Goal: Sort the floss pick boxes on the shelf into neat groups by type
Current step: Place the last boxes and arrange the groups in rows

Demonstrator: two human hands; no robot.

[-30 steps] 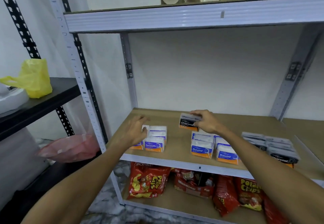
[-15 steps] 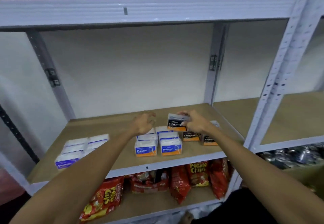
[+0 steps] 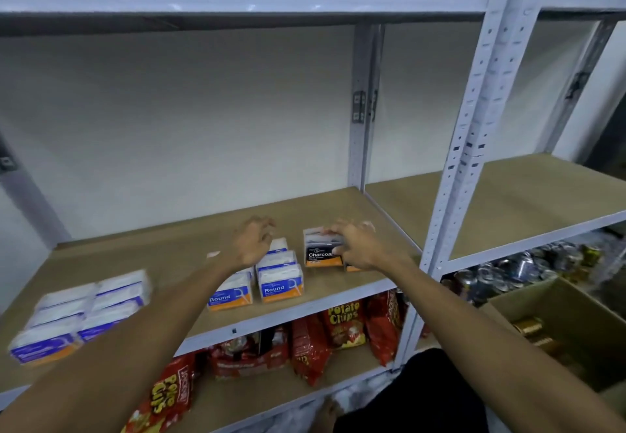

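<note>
One charcoal box is at the three o'clock end of the shelf, long axis nine-to-three, gripped by your right hand from its three o'clock side. Your left hand, spread and empty, hovers at its nine o'clock.

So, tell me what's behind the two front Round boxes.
Behind the right Round box, more white boxes sit in a row. Behind the left Round box, the left hand covers most of the row, so its count is hidden.
</note>
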